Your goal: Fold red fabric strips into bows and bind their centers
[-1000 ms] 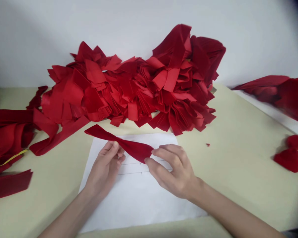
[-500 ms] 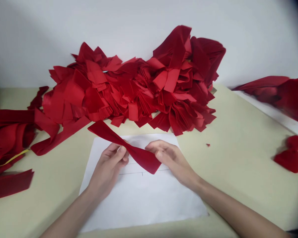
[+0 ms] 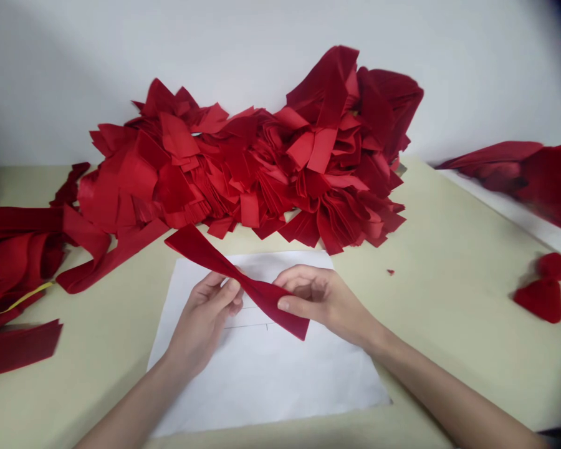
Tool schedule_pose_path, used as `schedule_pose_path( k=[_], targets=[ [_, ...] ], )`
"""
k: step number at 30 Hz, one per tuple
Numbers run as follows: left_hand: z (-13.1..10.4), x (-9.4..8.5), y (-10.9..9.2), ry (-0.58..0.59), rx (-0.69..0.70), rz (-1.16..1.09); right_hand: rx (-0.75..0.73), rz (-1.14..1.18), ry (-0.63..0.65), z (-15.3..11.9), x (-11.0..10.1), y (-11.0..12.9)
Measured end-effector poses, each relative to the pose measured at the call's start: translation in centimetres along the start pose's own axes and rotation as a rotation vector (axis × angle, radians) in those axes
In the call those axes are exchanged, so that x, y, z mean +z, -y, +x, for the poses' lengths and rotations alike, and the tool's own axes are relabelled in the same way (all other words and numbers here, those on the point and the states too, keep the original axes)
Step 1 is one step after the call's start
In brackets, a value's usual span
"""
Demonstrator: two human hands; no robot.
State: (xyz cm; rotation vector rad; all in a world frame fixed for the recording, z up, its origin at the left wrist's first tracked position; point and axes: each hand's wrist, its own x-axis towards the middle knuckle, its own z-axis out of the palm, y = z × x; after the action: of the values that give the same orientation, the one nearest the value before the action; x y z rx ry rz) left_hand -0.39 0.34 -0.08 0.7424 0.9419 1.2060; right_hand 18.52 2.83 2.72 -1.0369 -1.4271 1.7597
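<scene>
A: On what surface was the material arranged?

B: On a pale yellowish table (image 3: 449, 349) before a plain light-grey wall (image 3: 215, 43). A sheet of white paper (image 3: 271, 380) lay flat on it, beneath both hands.

A: How did the hands stand?

B: Apart from each other. The left hand (image 3: 210, 318) pinched the strip of red fabric (image 3: 262, 294) at its narrow middle; the right hand (image 3: 330, 302) gripped it near its lower right end, thumb across the face. The strip slanted over the paper's upper part.

A: Which items could be counted?

B: One strip in hand, one sheet, one tiny red scrap (image 3: 391, 272) and, near the right edge, one bow-shaped red piece (image 3: 540, 300) with two lobes. One yellow band (image 3: 25, 298) crossed the red cloth (image 3: 19, 262) at left. Behind lay one long heap of red strips (image 3: 243, 168), overlapping too closely to number.

A: And markings?

B: The paper bore thin dark lines (image 3: 247, 325), partly hidden by the strip and hands; the lower carried one short vertical tick.
</scene>
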Motion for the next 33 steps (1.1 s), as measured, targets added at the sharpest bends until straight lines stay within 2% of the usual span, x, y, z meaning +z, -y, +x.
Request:
schedule_pose_path(
  k=[5, 11, 14, 18, 22, 28, 33],
  targets=[
    [0.2, -0.2, 0.0, -0.039, 0.03, -0.073, -0.05, -0.076, -0.024, 0.1, -0.5, -0.1],
    [0.0, -0.1, -0.1, -0.039, 0.018, -0.011, -0.137, -0.237, -0.053, 0.3, -0.6, -0.1],
    [-0.1, 0.1, 0.1, -0.032, 0.03, 0.055, -0.238, -0.321, -0.11, 0.1, -0.3, -0.2],
    [-0.3, 0.1, 0.3, -0.045, 0.052, 0.117, -0.422, -0.573, -0.172, -0.4, 0.4, -0.6],
    [-0.3, -0.2, 0.5, -0.049, 0.073, 0.168, -0.558, -0.741, -0.171, -0.7, 0.8, -1.1],
    [-0.4, 0.4, 0.8, 0.021, 0.091, 0.231, -0.642, -0.689, -0.266, -1.0, 1.2, -0.8],
    [-0.9, 1.3, 0.9, 0.091, 0.08, 0.244, -0.705, -0.673, -0.255, -1.3, 1.6, -0.5]
  ],
)
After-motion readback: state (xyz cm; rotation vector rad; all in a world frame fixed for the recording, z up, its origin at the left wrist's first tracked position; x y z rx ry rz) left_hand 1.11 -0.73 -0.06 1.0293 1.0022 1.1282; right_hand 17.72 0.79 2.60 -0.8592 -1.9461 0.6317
